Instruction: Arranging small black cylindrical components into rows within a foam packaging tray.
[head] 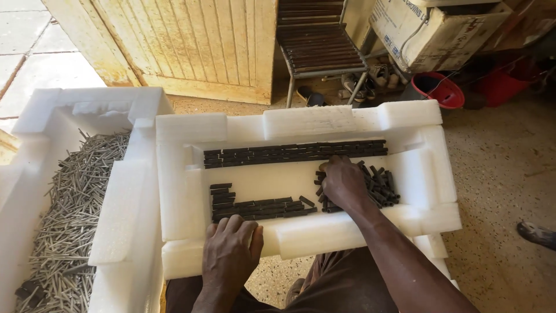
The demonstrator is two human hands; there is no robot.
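A yellow wooden door [191, 46] fills the top of the view, with a slatted metal chair [318, 46] beside it, a cardboard box [434, 29] further right, and a red bucket [438, 90] on the speckled floor below the box. Two white foam trays sit before the person: the left foam tray [35, 116] holds a deep heap of thin grey sticks [69, 220], too many to count, and touches the foam tray [301, 124] resting over the person's lap. In that lap tray, one long row of dark short sticks [295, 153] lies along the far wall, a second shorter row [260, 208] lies near the front wall, and a loose pile [379, 186] sits at the right. The right hand [343, 182] reaches over the front wall, palm down, fingers curled onto the loose pile's left edge; whether it pinches a stick cannot be told. The left hand [231, 249] lies flat, fingers together, pressed on the tray's front rim. A sandalled foot [536, 233] shows at the far right.
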